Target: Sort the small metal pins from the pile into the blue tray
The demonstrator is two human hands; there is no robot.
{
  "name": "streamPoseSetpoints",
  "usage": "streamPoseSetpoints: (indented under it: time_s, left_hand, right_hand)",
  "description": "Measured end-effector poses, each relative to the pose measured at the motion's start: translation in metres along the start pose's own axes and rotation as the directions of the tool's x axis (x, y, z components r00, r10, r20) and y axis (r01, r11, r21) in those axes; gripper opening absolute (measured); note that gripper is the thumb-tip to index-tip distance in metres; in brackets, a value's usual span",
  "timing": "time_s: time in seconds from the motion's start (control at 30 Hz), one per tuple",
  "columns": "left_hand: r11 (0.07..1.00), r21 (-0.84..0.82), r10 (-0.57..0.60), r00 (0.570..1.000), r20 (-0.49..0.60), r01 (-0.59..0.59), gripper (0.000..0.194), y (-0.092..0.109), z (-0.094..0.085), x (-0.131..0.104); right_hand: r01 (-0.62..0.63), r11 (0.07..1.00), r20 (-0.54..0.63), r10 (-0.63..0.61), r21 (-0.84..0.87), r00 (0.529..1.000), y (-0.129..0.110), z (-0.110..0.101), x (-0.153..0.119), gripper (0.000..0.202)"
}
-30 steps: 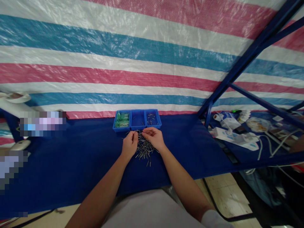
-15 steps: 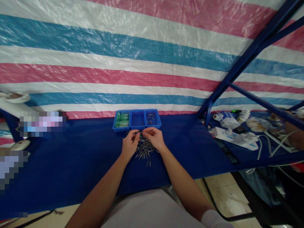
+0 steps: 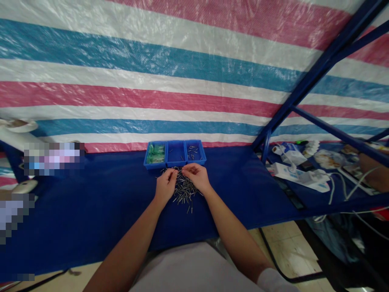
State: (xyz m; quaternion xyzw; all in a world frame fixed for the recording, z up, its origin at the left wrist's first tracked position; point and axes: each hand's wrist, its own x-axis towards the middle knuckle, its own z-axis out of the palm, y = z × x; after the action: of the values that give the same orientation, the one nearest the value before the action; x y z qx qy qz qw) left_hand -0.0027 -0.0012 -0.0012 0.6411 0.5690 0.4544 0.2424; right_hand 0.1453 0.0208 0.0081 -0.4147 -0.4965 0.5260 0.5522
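Tarp (image 3: 182, 81) hangs behind the table (image 3: 91, 202), where blue bins (image 3: 175, 153) stand just beyond a pin pile (image 3: 184, 190) under the left hand (image 3: 165, 187) and right hand (image 3: 196, 177), fingertips pinched narrow, their hold too small to tell.

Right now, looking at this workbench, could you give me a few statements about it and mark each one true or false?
1. Both hands are at a pile of small metal pins. True: the left hand and right hand are over it.
2. The blue tray has five compartments. False: it has three.
3. Green pieces fill the tray's left compartment. True.
4. The table cover is red. False: it is dark blue.
5. The striped tarp hangs behind the table. True.
6. The tray sits nearer the person than the pile. False: it lies beyond it.
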Motion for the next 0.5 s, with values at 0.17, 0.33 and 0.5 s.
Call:
streamPoseSetpoints:
  time_s: [0.17, 0.33, 0.5]
  left_hand:
    - [1.000, -0.024, -0.005, 1.000, -0.006, 0.005, 0.032, 0.0016, -0.0004, -0.0005]
    - [0.999, -0.047, -0.009, 1.000, -0.026, 0.008, 0.026, 0.0053, -0.0010, -0.0005]
    - [1.000, -0.020, 0.008, 1.000, -0.020, -0.009, 0.024, 0.0061, -0.0010, -0.0009]
  right_hand:
    - [-0.002, 1.000, 0.012, 0.002, 0.010, 1.000, 0.0015, 0.0008, 0.0000, 0.027]
    - [-0.002, 1.000, 0.016, 0.002, 0.004, 1.000, 0.0007, 0.0002, 0.0004, 0.025]
    - [0.005, 1.000, 0.009, -0.005, -0.001, 1.000, -0.0007, -0.0002, 0.0000, 0.024]
